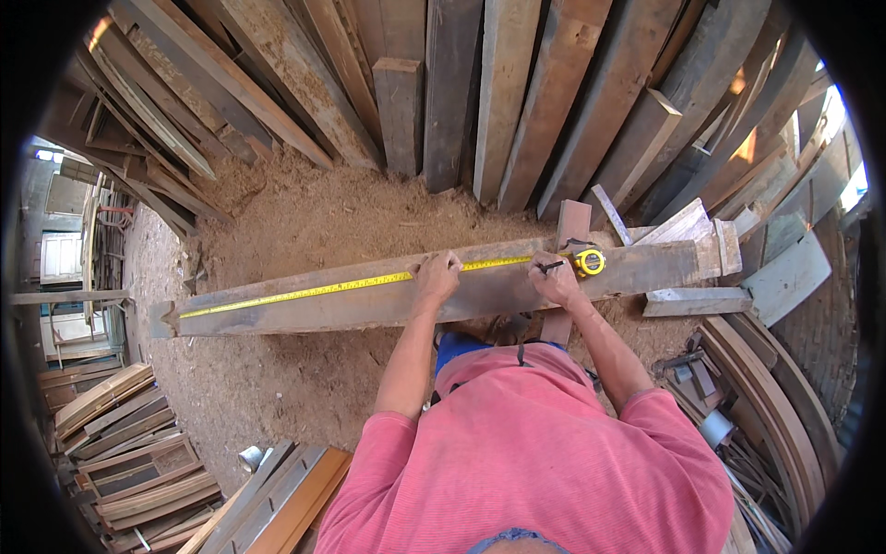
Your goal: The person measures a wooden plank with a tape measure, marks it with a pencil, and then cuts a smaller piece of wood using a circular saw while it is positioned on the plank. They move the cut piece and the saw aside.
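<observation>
A long, weathered wooden plank (388,305) lies crosswise in front of me. Along its top stretches the yellow blade of a tape measure (305,296), reaching from near the plank's left end to its yellow round case (591,263) on the right. My left hand (436,279) is closed on the blade around the plank's middle, fingers pressed together. Farther right, my right hand (556,283) grips a thin black marking stick, a pen or pencil (551,266), just beside the case. The pen's tip and the right fingertips are partly hidden.
A reddish wooden block (573,220) lies crosswise under the plank's right part. Tall boards (452,92) lean along the far side. Stacked timber (138,443) stands at left, and more planks (286,499) lie near my left side. Sawdust covers the ground (286,212).
</observation>
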### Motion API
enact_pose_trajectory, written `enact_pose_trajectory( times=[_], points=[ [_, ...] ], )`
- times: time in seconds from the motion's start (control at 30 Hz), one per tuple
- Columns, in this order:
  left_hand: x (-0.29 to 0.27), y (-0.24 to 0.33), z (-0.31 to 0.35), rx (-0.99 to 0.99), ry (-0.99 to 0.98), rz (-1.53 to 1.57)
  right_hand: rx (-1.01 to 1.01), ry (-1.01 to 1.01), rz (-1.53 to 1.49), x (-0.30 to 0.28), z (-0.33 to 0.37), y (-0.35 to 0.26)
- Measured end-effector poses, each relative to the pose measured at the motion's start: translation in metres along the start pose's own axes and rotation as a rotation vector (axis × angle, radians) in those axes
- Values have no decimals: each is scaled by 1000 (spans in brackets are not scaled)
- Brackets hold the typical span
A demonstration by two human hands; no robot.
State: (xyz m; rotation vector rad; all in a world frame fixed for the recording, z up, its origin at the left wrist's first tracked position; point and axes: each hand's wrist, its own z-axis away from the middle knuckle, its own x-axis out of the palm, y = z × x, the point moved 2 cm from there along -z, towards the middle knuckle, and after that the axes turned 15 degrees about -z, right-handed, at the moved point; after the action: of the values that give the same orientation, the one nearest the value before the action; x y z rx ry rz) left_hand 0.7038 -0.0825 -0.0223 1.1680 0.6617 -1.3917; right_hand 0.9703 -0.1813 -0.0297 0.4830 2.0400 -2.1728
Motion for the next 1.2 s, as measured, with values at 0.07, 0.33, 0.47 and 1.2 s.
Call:
enact_pose_trajectory(
  times=[0.07,0.33,0.47,1.2],
  points=[
    [-1,0,-2,4,3,-2,-7,-3,-16,0,-2,-1],
    [3,-2,-1,-11,0,-24,22,29,-83,2,0,-14],
    [5,0,-2,20,21,-14,161,-210,214,-8,-4,-1],
    [6,-5,-4,25,8,-16,62,-137,682,-63,9,-26]
  ],
)
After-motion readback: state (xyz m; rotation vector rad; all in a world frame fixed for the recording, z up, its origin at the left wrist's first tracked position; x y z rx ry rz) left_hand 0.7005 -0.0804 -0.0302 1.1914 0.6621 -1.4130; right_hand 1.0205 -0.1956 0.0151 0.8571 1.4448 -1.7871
